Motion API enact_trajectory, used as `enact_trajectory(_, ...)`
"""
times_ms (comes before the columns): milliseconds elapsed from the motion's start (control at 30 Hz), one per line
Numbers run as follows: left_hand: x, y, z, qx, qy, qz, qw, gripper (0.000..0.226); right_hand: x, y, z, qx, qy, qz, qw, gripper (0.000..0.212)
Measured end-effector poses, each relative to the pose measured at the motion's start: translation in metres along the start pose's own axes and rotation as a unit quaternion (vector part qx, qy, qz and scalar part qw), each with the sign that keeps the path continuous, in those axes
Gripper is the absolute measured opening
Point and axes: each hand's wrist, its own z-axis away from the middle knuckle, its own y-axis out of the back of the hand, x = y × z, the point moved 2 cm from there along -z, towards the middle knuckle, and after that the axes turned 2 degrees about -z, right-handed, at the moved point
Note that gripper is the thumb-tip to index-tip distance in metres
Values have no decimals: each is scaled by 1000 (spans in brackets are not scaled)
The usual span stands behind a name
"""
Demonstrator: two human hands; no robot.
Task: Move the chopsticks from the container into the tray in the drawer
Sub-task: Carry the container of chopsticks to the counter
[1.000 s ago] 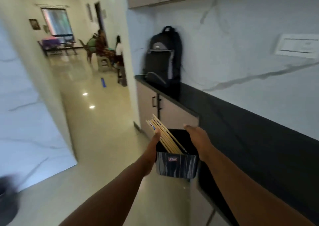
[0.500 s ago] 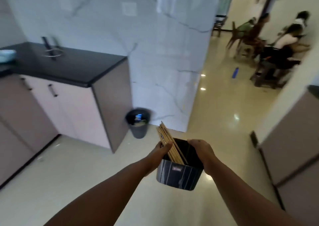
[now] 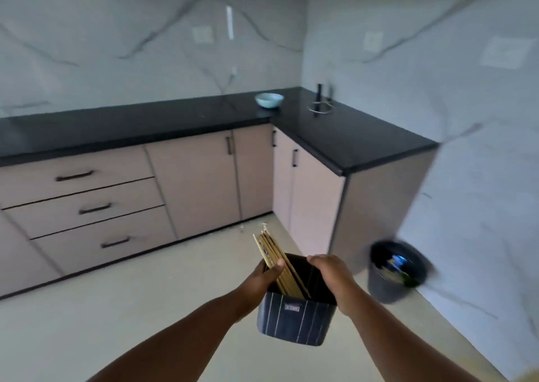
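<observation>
A dark striped container hangs in the air in front of me, held from both sides. My left hand grips its left rim, thumb pressed against a bundle of wooden chopsticks that lean out to the upper left. My right hand clasps the right rim. Three shut drawers with dark handles sit in the cabinet at the left. No tray is visible.
A black L-shaped countertop carries a pale blue bowl and a metal ring stand in the corner. A dark waste bin stands on the floor to the right, beside the cabinet end.
The view has swung left, from the hallway past the marble pillar to the kitchen corner. The container and both hands kept their hold; the bin now lies to my right.
</observation>
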Motion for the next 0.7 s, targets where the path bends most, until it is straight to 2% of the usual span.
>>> enact_trajectory(100,-8,40,10,71,14,33,997,55,-29,-50,-17,-84,27,37,995,9)
enact_trajectory(300,-36,124,31,191,13,90,977,61,-66,-164,-34,-209,69,100,970,11)
enact_trajectory(433,-50,186,32,250,6,113,962,58,-86,-235,-47,-241,79,112,961,29)
enact_trajectory(567,-50,259,24,271,-7,113,956,53,-116,-303,-62,-250,88,126,956,21)
enact_trajectory(700,-34,340,12,264,-11,105,959,56,-160,-366,-83,-241,99,126,957,24)
